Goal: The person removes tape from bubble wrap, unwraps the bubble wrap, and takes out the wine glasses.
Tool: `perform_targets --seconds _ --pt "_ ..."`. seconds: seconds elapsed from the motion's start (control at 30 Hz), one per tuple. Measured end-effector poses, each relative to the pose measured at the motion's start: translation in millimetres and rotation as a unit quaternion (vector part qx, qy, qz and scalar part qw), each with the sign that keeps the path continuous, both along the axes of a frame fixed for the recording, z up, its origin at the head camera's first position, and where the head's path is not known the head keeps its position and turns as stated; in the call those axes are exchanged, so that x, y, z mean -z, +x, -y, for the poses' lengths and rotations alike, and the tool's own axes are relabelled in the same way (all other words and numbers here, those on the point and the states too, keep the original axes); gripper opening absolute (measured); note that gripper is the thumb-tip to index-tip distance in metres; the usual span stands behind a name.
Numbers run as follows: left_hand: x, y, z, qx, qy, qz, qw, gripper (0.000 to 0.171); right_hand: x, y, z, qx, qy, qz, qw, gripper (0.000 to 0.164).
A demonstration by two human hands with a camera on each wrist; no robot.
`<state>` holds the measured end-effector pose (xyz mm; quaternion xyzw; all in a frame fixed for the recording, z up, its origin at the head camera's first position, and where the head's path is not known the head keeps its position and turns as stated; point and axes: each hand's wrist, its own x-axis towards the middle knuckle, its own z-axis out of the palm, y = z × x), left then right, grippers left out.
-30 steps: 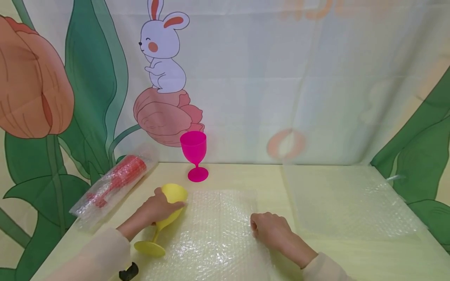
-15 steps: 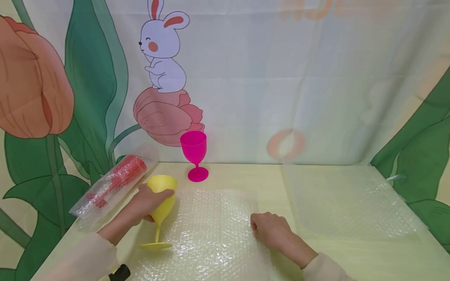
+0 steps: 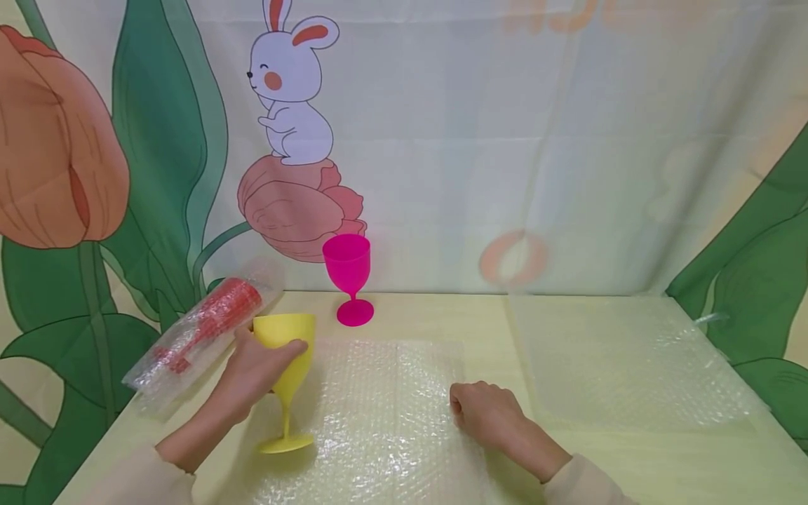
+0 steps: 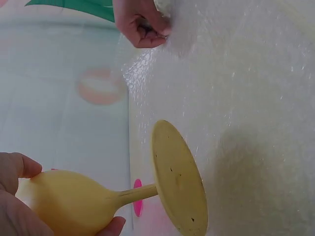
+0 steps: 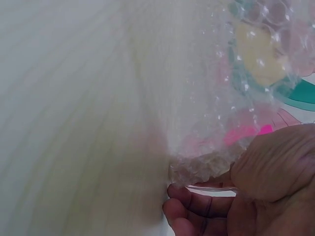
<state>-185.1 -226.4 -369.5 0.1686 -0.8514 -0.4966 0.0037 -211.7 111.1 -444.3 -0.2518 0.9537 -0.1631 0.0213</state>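
Observation:
My left hand grips a yellow goblet round its bowl, thumb on the near side. The goblet stands nearly upright over the left part of a clear bubble wrap sheet. In the left wrist view its round foot is apart from the wrap, with a shadow below. With its fingers curled, my right hand rests at the sheet's right edge. From the right wrist view, thumb and fingers of that hand pinch the edge of the bubble wrap.
A magenta goblet stands upright at the table's back edge. Left of it lies a red goblet wrapped in bubble wrap. Another clear bubble wrap piece lies flat on the right. A printed cloth hangs behind the table.
My left hand has shifted left with the yellow goblet and brought it from a tilt to nearly upright. The right hand stays where it was.

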Motion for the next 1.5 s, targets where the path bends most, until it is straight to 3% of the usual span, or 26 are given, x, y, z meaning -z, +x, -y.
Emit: perform_targets --seconds 0.47,0.83,1.1,1.5 --pt "-6.1 14.6 -0.9 0.018 0.003 -0.020 0.9996 0.105 -1.4 0.3 -0.2 0.002 0.001 0.010 1.000 0.024" --pt "1.2 19.7 2.3 0.040 0.023 -0.010 0.9989 0.107 -0.2 -1.0 0.2 0.006 0.008 0.006 1.000 0.025" --pt "2.3 30.3 4.6 0.036 0.026 0.008 0.9990 0.108 -1.2 -1.1 -0.5 0.012 0.014 0.026 1.000 0.024" --pt "6.4 41.3 5.7 0.055 0.031 0.021 0.9978 0.113 0.4 -1.8 -3.2 0.006 0.016 0.019 1.000 0.023"
